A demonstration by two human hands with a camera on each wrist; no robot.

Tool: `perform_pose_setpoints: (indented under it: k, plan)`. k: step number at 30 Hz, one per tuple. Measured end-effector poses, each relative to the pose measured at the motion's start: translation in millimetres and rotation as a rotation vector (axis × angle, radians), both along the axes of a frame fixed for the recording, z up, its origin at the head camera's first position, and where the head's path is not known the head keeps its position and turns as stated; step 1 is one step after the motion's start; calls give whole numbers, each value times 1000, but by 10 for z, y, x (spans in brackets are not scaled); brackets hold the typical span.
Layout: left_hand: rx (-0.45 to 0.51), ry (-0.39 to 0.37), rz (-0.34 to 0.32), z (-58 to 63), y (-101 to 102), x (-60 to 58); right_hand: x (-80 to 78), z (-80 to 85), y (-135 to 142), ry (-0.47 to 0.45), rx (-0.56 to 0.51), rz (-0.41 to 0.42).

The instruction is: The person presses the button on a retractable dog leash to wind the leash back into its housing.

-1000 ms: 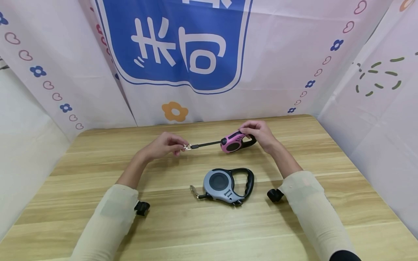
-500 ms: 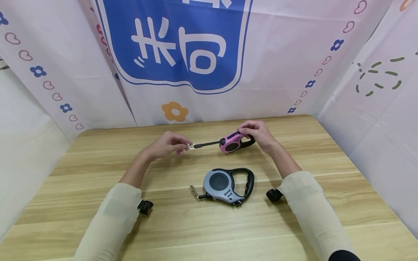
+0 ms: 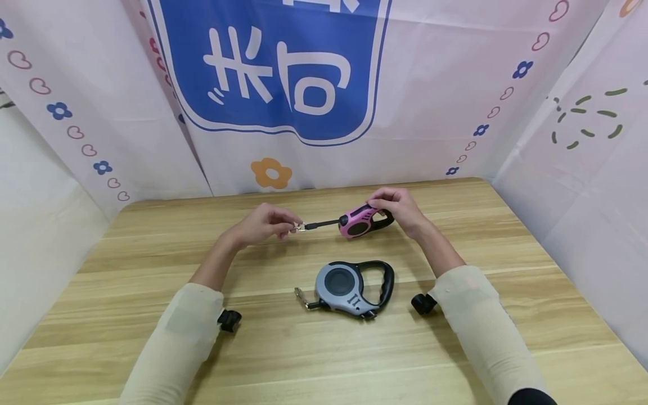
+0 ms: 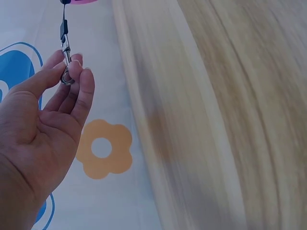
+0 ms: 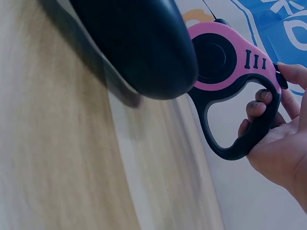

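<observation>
A pink and black retractable dog leash (image 3: 357,221) is held above the far part of the table by my right hand (image 3: 397,208). In the right wrist view, fingers curl through its black loop handle (image 5: 229,152) and the thumb lies at the button on top. My left hand (image 3: 265,224) pinches the metal snap hook (image 4: 67,72) at the end of the leash's short black strap (image 3: 322,224). That strap runs straight between the two hands. Nearer to me, a larger grey and black retractable leash (image 3: 340,283) lies flat, its snap hook (image 3: 301,296) pointing left.
The wood-grain table (image 3: 283,360) ends at a printed white curtain (image 3: 430,112) behind and at both sides. Black wrist mounts (image 3: 230,320) stick out from the beige sleeves (image 3: 177,332). A dark rounded object (image 5: 144,43) fills the top of the right wrist view.
My left hand has moved a little to the right with the snap hook, and the visible strap is shorter. The pink leash has shifted slightly left. The grey leash stays put.
</observation>
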State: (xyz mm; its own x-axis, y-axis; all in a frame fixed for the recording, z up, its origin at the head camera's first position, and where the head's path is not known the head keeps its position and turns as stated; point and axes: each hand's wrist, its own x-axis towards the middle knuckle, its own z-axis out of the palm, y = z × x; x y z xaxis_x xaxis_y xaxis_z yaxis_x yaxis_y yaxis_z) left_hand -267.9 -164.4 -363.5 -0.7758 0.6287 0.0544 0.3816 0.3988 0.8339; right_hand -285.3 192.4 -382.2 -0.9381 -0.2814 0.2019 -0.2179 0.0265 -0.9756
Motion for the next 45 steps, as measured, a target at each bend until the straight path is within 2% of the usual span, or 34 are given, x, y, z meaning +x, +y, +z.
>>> perform_pose_setpoints:
  k: [20, 32, 45]
  plan:
    - [13, -20, -18, -10, 74, -33, 0, -40, -41, 13, 15, 16]
    - [5, -33, -21, -11, 117, -25, 17, -55, -68, -11, -2, 22]
    - [15, -8, -47, -14, 179, -40, 19, -58, -112, -17, 4, 25]
